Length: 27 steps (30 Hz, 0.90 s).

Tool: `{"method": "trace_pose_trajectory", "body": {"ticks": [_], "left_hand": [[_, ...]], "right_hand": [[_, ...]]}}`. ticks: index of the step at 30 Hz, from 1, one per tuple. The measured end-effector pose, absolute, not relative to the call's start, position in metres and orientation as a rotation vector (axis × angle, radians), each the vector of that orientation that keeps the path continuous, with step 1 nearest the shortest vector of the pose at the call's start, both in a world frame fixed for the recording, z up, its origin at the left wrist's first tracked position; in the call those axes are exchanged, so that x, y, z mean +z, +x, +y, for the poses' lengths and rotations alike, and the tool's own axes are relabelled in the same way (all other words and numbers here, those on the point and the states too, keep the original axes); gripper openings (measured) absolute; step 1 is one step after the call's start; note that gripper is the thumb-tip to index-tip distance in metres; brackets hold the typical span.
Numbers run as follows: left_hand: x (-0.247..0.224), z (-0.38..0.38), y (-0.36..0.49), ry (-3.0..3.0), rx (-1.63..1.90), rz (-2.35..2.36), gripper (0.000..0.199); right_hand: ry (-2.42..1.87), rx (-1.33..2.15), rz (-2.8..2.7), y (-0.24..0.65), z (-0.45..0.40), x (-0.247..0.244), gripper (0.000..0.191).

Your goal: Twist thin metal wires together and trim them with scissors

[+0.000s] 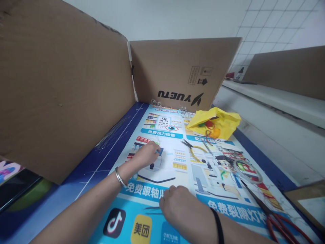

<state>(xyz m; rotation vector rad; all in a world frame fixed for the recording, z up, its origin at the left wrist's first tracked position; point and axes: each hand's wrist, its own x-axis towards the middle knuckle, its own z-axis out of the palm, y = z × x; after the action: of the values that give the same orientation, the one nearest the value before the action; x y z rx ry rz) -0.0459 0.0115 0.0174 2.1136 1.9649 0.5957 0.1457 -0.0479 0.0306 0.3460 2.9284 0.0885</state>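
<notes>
My left hand (148,154), with a silver bangle at the wrist, is closed in a pinch above the printed poster sheet (182,173). What its fingertips hold is too small to make out; a faint thin strand shows just beyond them. Nearer to me, my right hand (177,206) is curled shut, a black band round its wrist. Two slim prongs of what look like tweezers (153,210) stick out leftward from its fingers. Ahead of the right hand lie needle-nose pliers (194,149) with yellow handles, jaws pointing left. Red-handled scissors (273,217) rest at the right.
Cardboard panels (172,67) wall the left and back. A yellow bag (223,120) with red and orange pieces lies at back right. A wire coil (247,171) sits on the sheet's right side. Thin strands (111,134) lie by the left panel.
</notes>
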Motion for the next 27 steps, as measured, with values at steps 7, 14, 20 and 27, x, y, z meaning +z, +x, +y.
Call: {"method": "trace_pose_trajectory", "body": {"ticks": [7, 14, 20, 27], "left_hand": [[0.025, 0.015, -0.05, 2.106, 0.746, 1.871, 0.022], [0.036, 0.004, -0.034, 2.032, 0.642, 1.464, 0.019], [0.038, 0.001, -0.029, 2.094, 0.528, 1.357, 0.021], [0.04, -0.004, -0.026, 2.055, 0.477, 1.332, 0.023]], "right_hand": [[0.372, -0.252, 2.938, 0.157, -0.003, 0.046, 0.01], [0.478, -0.627, 2.913, 0.159, 0.024, 0.044, 0.013], [0.373, -0.726, 2.875, 0.158, 0.022, 0.045, 0.015], [0.484, -0.595, 2.915, 0.159, 0.028, 0.048, 0.017]]}}
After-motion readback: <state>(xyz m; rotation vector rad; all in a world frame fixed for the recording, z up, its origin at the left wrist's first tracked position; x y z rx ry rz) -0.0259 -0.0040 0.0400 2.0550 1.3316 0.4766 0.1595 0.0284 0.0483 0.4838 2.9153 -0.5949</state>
